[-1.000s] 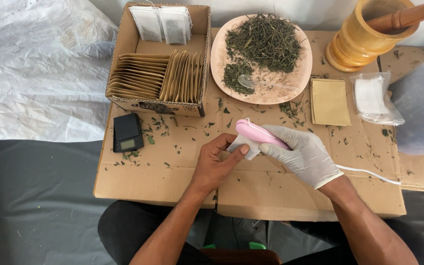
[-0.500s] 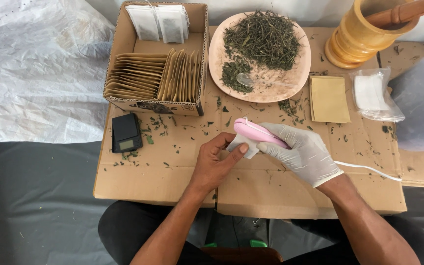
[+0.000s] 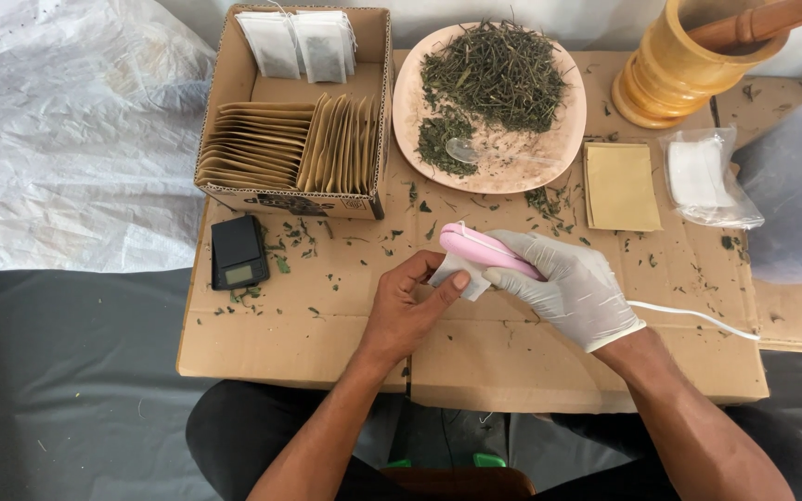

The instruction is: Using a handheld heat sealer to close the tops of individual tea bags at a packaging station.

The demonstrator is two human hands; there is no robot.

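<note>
Left hand: The bare left hand (image 3: 407, 311) is in the middle of the frame. Its fingers and thumb pinch a small white tea bag (image 3: 463, 273).
Right hand: The right hand (image 3: 570, 286) wears a white glove. It is wrapped around a pink sealer tool (image 3: 485, 249) and grips it tight.
Tea bag: It sits just below the pink tool's tip, touching it, between the two hands.
Pink tool: It points to the upper left. A thin white cord (image 3: 693, 317) runs from under the gloved hand to the right of the frame.
Work top: A flat brown cardboard sheet (image 3: 327, 325) lies under both hands, with little green leaf bits all over it.
Box: A cardboard box (image 3: 234, 88) is at the upper left of the sheet. Brown paper packets (image 3: 290, 144) stand in rows inside it, and white filled bags (image 3: 299, 42) lean at its back.
Plate: A pink plate (image 3: 568, 139) at the top middle holds a heap of dried green herbs (image 3: 494, 74) and a clear spoon (image 3: 466, 150).
Scale: A small black scale (image 3: 238, 250) lies left of the hands.
Right side: A flat yellow-brown packet (image 3: 621, 187) lies beside a clear plastic bag of white bags (image 3: 703, 176).
Top right: A wooden mortar (image 3: 679, 70) with a wooden pestle (image 3: 763, 23) in it.
</note>
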